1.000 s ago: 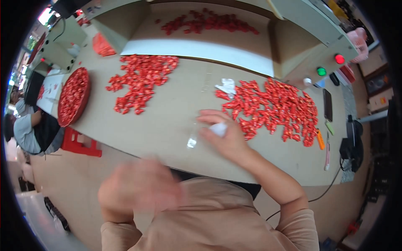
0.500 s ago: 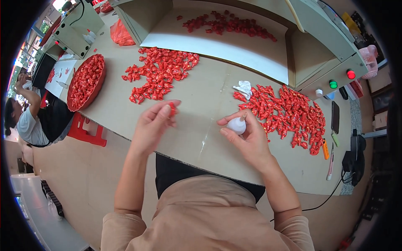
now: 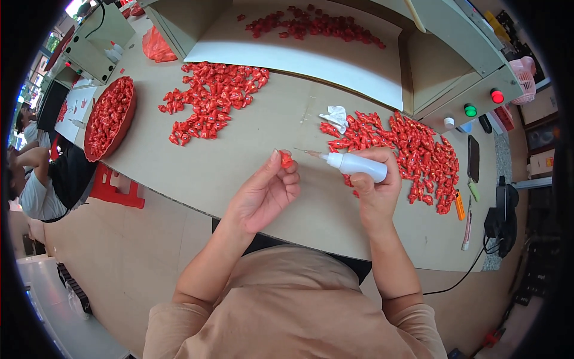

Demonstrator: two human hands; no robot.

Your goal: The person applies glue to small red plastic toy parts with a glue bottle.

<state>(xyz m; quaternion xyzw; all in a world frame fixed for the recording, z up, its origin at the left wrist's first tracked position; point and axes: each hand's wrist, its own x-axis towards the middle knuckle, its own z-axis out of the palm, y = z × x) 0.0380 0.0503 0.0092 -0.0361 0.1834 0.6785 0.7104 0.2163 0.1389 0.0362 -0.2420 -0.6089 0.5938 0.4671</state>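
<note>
A small red plastic piece is pinched between the thumb and fingers of my left hand, above the table's front half. My right hand grips a white squeeze bottle, tilted on its side. Its thin needle tip points left toward the red piece, with a small gap between them. Behind and right of my right hand spreads a pile of red pieces. A second pile of red pieces lies at the left on the table.
An open-fronted machine box stands at the back, with more red pieces inside. A crumpled tissue lies beside the right pile. A heaped red basin sits at the left edge. An orange lighter and a phone lie right. Another person sits far left.
My left hand has moved right with the red piece, close to my right hand. The bottle has turned from upright to sideways, its needle now toward the piece. The whole view has shifted slightly.
</note>
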